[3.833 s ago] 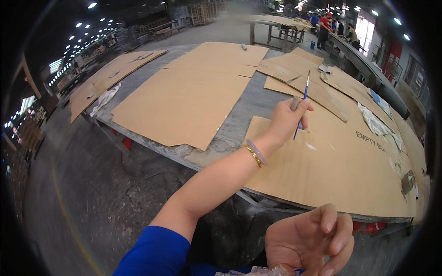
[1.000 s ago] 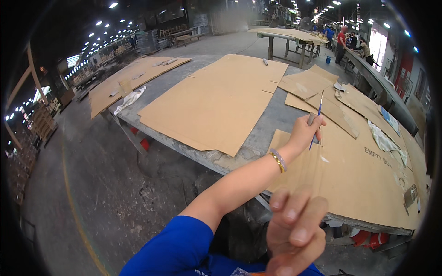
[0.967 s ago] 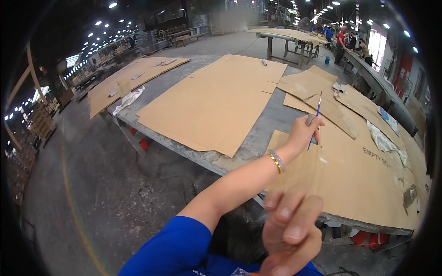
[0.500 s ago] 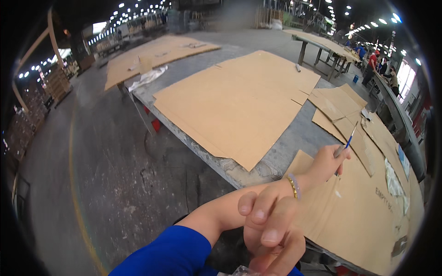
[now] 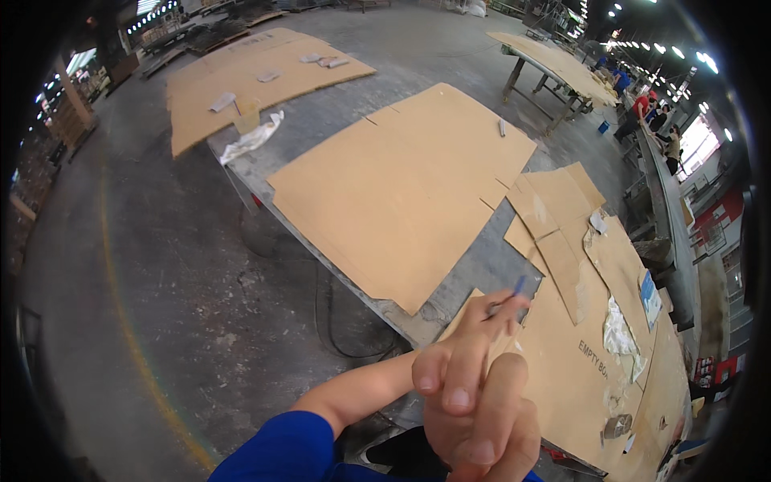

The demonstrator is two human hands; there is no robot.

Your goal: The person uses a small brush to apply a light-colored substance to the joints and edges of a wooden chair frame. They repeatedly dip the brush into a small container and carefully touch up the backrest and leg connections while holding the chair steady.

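My left hand (image 5: 490, 317) pinches a thin, blue-handled stick (image 5: 518, 287), blurred and shaped like a pen or slim brush. It is above the near left edge of the cardboard sheet (image 5: 554, 402) on the right. My left forearm reaches across from a blue sleeve. Close to the camera, my right hand (image 5: 478, 402) has its fingers curled, nails showing; whatever lies inside them is hidden. A large, flat cardboard sheet (image 5: 393, 193) with short slits in its edges lies beyond, on the grey table (image 5: 474, 265).
Another cardboard-topped table (image 5: 313, 80), holding a translucent cup (image 5: 247, 116), stands far left beside a crumpled white cloth (image 5: 253, 138). A crinkled plastic piece (image 5: 618, 329) and a blue-and-white packet (image 5: 649, 299) lie on the right-hand cardboard. People (image 5: 642, 108) stand at the far right.
My left hand has drawn back leftward and nearer with the blue-handled stick. My right hand stays curled close to the camera. The view has tilted downward, and clear plastic below my right hand is out of sight.
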